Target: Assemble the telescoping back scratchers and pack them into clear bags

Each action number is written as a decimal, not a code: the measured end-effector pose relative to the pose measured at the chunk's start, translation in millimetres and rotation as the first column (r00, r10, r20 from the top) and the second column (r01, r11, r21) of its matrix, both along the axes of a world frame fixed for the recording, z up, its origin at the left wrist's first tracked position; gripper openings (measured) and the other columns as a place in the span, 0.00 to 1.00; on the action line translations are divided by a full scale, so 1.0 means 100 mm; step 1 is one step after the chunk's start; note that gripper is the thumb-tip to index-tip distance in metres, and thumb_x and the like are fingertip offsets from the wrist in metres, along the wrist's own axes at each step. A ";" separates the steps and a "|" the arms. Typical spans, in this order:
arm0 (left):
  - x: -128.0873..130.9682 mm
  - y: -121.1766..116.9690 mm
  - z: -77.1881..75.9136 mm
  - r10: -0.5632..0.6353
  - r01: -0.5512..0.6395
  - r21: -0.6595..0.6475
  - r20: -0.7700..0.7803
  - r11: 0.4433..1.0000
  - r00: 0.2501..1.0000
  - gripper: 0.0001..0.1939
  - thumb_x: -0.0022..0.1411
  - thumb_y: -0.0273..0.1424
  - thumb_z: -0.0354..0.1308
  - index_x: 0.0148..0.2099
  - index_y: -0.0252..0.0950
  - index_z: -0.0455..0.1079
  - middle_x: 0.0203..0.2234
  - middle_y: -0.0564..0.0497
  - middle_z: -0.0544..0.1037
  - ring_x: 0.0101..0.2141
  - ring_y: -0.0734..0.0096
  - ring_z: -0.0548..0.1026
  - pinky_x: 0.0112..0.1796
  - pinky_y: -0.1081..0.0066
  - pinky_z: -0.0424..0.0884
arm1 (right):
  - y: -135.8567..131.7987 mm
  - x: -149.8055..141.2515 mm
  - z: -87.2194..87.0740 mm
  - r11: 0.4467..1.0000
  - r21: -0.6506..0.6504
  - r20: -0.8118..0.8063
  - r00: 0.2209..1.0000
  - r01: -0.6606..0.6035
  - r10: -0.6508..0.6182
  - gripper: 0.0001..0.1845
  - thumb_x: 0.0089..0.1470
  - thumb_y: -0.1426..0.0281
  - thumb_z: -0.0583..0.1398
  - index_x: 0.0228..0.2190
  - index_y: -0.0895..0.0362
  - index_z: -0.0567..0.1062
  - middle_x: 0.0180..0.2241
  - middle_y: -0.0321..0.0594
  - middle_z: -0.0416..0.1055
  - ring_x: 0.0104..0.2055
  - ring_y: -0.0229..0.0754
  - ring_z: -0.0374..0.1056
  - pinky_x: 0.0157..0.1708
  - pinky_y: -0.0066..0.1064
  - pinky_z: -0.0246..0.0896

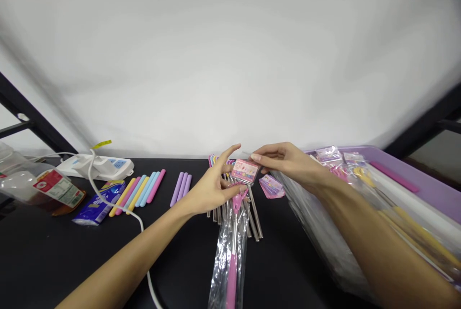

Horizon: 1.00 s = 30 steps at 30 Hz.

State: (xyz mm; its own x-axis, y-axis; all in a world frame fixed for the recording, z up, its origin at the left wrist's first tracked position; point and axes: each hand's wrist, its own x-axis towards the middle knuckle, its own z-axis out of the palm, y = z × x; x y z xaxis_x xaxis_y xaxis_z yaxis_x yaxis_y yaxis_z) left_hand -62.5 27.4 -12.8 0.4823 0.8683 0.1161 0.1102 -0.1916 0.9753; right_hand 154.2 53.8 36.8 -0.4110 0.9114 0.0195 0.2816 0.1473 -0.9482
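Head view — pink stick [232,273], crinkled clear sleeve [218,266], printed pink card [245,171] — left fingers [234,191] and right fingers [266,160] pinching sleeve.

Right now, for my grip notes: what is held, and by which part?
The left hand holds the clear bag by its top end, at the pink card; whether the right hand grips is unclear.

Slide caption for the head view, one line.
Left hand holding a clear bag with a pink-handled stick inside; right hand at the printed card's corner.
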 end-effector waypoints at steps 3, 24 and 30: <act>0.00 0.01 0.00 -0.010 0.009 0.009 0.056 1.000 0.998 0.46 0.59 0.33 0.63 0.71 0.52 0.42 0.45 0.45 0.71 0.19 0.87 0.64 0.19 0.79 0.62 | 0.00 0.00 -0.01 1.000 -0.020 -0.044 0.999 -0.023 0.022 0.23 0.53 0.51 0.63 0.32 0.60 0.80 0.37 0.47 0.78 0.42 0.46 0.73 0.45 0.39 0.68; 0.01 0.15 0.09 0.428 -0.460 0.156 0.200 0.874 0.881 0.23 0.61 0.34 0.61 0.56 0.43 0.58 0.38 0.50 0.76 0.22 0.79 0.73 0.23 0.77 0.70 | -0.25 -0.13 -0.09 0.964 -0.221 0.063 0.984 -0.150 0.168 0.18 0.51 0.58 0.66 0.32 0.53 0.64 0.28 0.36 0.75 0.34 0.42 0.74 0.38 0.37 0.70; 0.23 0.30 0.15 0.465 -0.510 0.172 0.243 0.843 0.851 0.12 0.63 0.39 0.58 0.44 0.38 0.64 0.46 0.48 0.72 0.36 0.70 0.79 0.35 0.70 0.78 | -0.32 0.13 -0.03 0.998 -0.063 0.099 0.995 -0.011 0.017 0.13 0.52 0.62 0.65 0.36 0.55 0.70 0.25 0.35 0.75 0.29 0.40 0.72 0.33 0.32 0.66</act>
